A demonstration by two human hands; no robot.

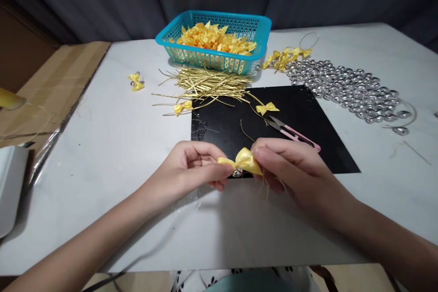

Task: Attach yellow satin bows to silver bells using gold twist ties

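Between my two hands, above the near edge of a black mat (222,123), is a yellow ribbon bow (247,160). My left hand (201,164) pinches its left loop between thumb and fingers. The right loop is gripped by my right hand (284,159), whose fingertips are partly hidden behind it. A silver bell-like bead (237,172) shows just under the bow's knot. Thin gold strands hang near my right fingers. Beyond my right hand, pink-handled thread snips (294,135) lie on the mat, blades pointing away to the left.
A blue basket (212,50) of yellow bows stands at the back, with gold cords (212,83) before it. Silver beads (345,89) spread at right. Loose bows lie around, one bow (136,82) at left. Cardboard (68,73) and a white device (12,187) occupy the left edge.
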